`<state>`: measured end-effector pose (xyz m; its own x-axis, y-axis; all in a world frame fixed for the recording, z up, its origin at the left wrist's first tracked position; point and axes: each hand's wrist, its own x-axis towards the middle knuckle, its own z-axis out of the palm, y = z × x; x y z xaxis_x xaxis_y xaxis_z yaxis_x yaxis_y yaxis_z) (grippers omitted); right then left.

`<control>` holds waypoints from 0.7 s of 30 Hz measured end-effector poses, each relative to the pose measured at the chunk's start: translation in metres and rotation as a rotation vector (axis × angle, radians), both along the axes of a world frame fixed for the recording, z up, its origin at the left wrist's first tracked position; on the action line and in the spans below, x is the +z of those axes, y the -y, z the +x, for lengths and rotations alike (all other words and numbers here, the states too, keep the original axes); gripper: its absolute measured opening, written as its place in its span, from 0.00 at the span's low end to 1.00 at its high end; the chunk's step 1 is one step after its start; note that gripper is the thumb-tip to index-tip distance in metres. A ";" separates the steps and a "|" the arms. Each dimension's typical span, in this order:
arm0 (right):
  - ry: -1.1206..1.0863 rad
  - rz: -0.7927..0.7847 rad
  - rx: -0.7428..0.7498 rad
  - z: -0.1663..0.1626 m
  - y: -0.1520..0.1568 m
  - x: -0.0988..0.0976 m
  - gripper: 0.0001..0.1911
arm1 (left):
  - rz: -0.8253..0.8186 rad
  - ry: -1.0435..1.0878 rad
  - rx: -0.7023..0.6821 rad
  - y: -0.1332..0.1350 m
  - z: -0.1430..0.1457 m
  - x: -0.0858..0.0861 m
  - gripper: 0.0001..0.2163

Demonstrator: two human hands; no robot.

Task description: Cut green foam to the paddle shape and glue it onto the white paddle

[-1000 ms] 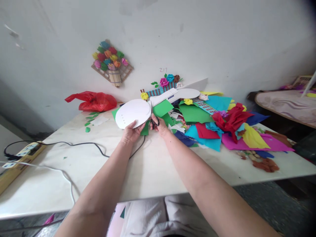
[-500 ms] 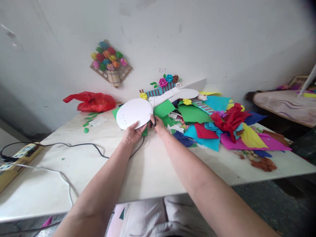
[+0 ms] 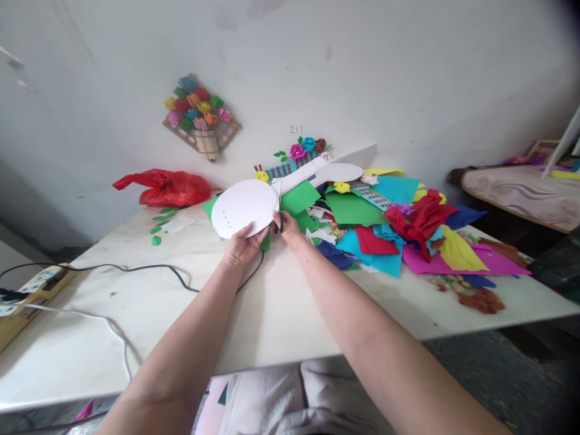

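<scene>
A white guitar-shaped cutout (image 3: pixel 244 205) with a rounded body and a long neck reaching up to the right is held above the table. My left hand (image 3: pixel 244 244) grips the lower edge of its round body, thumb on top and fingers beneath. In my right hand (image 3: pixel 287 229) are scissors (image 3: pixel 280 220) with black handles, their blades pointing up along the body's right edge by the neck. Whether the blades are parted I cannot make out. Green sheet (image 3: pixel 299 198) shows beneath the cutout.
A red plastic bag (image 3: pixel 170 188) and green paper leaves (image 3: pixel 156 240) lie left. Coloured paper (image 3: pixel 376 257) and crumpled red crepe paper (image 3: pixel 421 220) heap at right. A power strip (image 3: pixel 38 296) with cables sits at the left edge. Paper flowers (image 3: pixel 197 106) hang on the wall.
The whole view has shifted very slightly. Both hands, the cutout and the scissors keep nearly the same positions.
</scene>
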<state>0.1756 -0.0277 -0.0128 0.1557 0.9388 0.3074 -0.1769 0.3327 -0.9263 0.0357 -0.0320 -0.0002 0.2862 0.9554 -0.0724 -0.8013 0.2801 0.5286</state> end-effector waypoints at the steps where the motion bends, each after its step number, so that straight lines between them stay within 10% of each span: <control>1: -0.001 -0.015 0.016 0.001 0.002 0.001 0.24 | -0.002 -0.004 0.003 -0.001 -0.001 -0.001 0.26; 21: -0.035 0.030 0.029 0.003 0.006 0.004 0.25 | 0.010 0.000 -0.011 -0.001 -0.002 -0.003 0.26</control>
